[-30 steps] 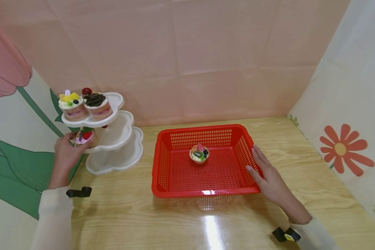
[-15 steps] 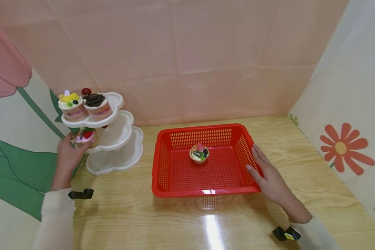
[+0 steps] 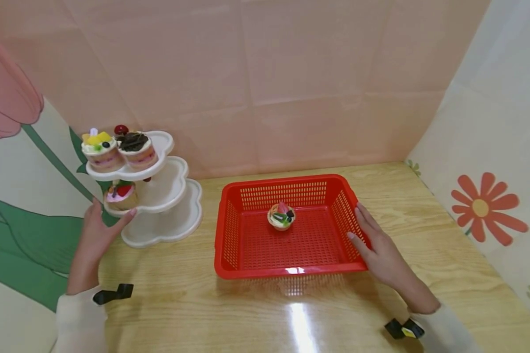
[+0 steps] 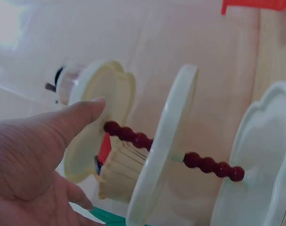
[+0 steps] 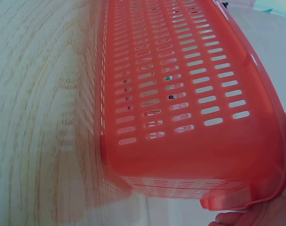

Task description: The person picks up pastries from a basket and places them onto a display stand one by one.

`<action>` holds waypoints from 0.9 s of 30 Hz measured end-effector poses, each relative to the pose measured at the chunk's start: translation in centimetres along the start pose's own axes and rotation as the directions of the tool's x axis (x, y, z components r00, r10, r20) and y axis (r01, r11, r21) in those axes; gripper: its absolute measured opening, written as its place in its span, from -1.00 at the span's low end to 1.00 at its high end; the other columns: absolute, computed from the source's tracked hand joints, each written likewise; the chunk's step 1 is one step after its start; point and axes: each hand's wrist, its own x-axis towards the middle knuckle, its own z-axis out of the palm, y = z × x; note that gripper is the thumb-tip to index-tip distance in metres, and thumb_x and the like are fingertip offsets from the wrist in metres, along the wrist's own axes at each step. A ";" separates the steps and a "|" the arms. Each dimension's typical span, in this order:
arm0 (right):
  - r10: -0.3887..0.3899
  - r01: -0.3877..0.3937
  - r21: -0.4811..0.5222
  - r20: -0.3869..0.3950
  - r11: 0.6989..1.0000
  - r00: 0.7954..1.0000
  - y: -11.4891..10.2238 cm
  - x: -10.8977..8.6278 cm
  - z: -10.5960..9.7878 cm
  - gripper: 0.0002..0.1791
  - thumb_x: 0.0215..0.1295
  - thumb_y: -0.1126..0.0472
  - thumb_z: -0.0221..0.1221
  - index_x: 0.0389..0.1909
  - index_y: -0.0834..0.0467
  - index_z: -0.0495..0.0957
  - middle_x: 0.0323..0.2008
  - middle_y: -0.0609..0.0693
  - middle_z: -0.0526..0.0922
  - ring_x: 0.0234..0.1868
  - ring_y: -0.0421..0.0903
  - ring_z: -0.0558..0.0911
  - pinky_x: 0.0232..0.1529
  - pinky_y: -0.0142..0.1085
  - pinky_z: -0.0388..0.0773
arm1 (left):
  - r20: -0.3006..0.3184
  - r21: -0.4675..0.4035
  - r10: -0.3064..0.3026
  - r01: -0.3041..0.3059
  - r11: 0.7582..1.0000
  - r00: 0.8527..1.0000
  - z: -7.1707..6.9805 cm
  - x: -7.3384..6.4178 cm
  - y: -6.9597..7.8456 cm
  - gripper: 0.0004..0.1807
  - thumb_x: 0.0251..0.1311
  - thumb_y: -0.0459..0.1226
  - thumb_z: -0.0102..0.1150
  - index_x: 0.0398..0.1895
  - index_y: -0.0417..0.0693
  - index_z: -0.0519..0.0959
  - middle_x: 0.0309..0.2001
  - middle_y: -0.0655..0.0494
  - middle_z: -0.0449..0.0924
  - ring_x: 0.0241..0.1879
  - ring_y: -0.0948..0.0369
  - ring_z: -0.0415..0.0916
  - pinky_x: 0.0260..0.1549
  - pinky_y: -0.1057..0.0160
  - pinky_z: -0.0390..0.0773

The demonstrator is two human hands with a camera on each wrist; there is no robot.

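My left hand [image 3: 98, 230] is in front of the white three-tier stand [image 3: 159, 228], thumb and fingers spread and holding nothing. Just beyond its fingertips, a cupcake [image 3: 121, 196] with pink cream and a red strawberry sits on the middle tier. The left wrist view shows the cupcake's pleated side [image 4: 122, 172] beside the stand's dark red beaded post [image 4: 206, 165]. My right hand [image 3: 382, 255] holds the right rim of the red plastic basket [image 3: 291, 270], thumb over the inner side, fingers along the outside. Inside the basket sits a cream-topped fruit tart [image 3: 281, 216].
Two layered cake cups, one fruit-topped [image 3: 102, 152] and one chocolate-topped [image 3: 138, 149], occupy the top tier. Behind the wooden table [image 3: 194, 309] rises a pink wall covering [image 3: 291, 88]. A flower-printed panel [image 3: 490, 162] borders the right side.
My left hand has let go of the pink cupcake and drawn back toward me, its fingers spreading. The cupcake stays on the middle tier. My right hand and the basket have hardly moved.
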 end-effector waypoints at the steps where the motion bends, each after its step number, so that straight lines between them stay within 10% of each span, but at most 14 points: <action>1: 0.000 0.000 0.001 0.000 1.000 1.000 0.0 0.0 0.0 -0.20 0.57 -0.02 0.03 0.62 0.16 -0.10 0.63 0.10 -0.15 0.54 0.34 0.04 0.20 0.41 0.29 | 0.017 0.001 0.008 -0.008 1.000 1.000 0.0 -0.3 0.1 0.19 0.40 0.10 0.10 0.52 -0.38 -0.52 0.52 -0.53 -0.54 0.51 -0.39 -0.50 0.39 -0.43 -0.25; 11: -0.006 0.006 0.005 -0.003 1.000 1.000 0.0 0.0 0.0 -0.20 0.57 -0.05 0.02 0.62 0.15 -0.09 0.63 0.09 -0.15 0.54 0.35 0.06 0.19 0.42 0.30 | 0.263 0.176 0.028 -0.077 0.981 0.964 0.1 -3.5 2.2 0.13 0.43 0.16 0.04 0.58 -0.19 -0.49 0.48 -0.59 -0.63 0.41 -0.59 -0.48 0.17 -0.64 -0.07; 19: -0.013 0.013 0.007 -0.003 1.000 1.000 0.0 0.1 0.0 -0.20 0.57 -0.05 0.02 0.62 0.15 -0.09 0.64 0.07 -0.15 0.54 0.35 0.06 0.18 0.43 0.30 | 0.373 0.088 0.131 -0.175 0.981 0.919 0.6 -5.2 3.4 -0.04 0.48 0.02 0.09 0.64 -0.13 -0.25 0.51 -0.44 0.02 0.38 -0.37 0.15 0.13 -0.42 0.32; 27: -0.017 0.017 0.011 -0.006 1.000 1.000 -0.1 0.1 -0.2 -0.20 0.57 -0.04 0.03 0.62 0.16 -0.08 0.63 0.11 -0.12 0.54 0.34 0.06 0.20 0.44 0.28 | 0.474 0.013 0.142 -0.168 0.986 0.869 1.0 -6.2 5.1 -0.22 0.54 -0.01 0.00 0.58 -0.30 0.04 0.42 -0.42 0.26 0.34 -0.32 0.31 0.13 -0.19 0.51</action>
